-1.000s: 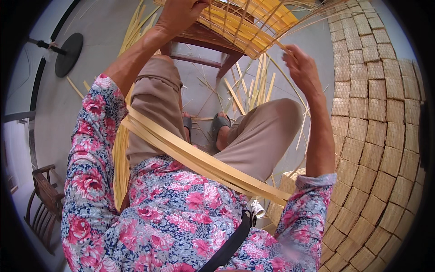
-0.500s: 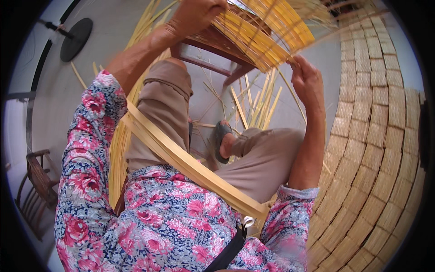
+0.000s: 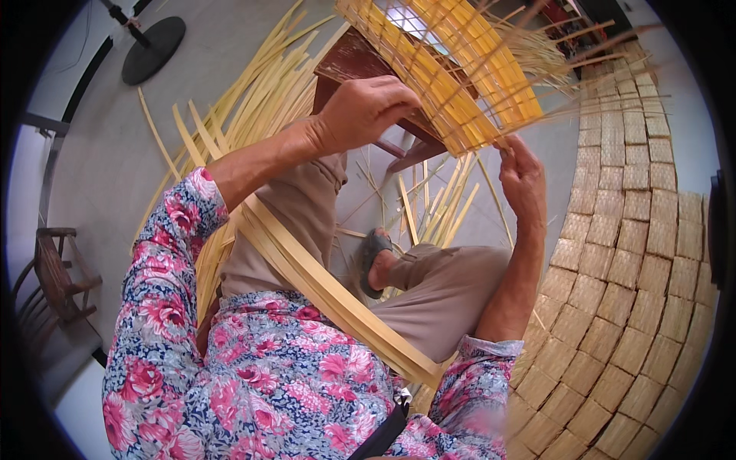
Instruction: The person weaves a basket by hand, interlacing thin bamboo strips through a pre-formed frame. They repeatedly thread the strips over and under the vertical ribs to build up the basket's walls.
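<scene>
A partly woven bamboo basket (image 3: pixel 452 115), with yellow bands and thin brown strips, rests tilted on a dark red wooden stool (image 3: pixel 349 57). Many loose strip ends stick out from its right side. My right hand (image 3: pixel 524 176) is closed at the basket's near right corner, thumb and fingers pinching its edge. Beside the basket's left edge is my left hand (image 3: pixel 368 111), its fingers curled together; whatever they may hold is too small to make out. Across my lap lies a bundle of flat, pale bamboo strips (image 3: pixel 330 295).
Long bamboo strips (image 3: pixel 257 92) are heaped on the floor at my left. More cut strips (image 3: pixel 445 199) lie beneath the stool. Rows of stacked woven pieces (image 3: pixel 613 284) line the right side. A round black stand base (image 3: pixel 153 52) and a wooden chair (image 3: pixel 65 276) are at left.
My left hand has come down from the basket's upper left to beside its near left edge. The basket and right hand sit slightly lower in view, the right hand still at the corner.
</scene>
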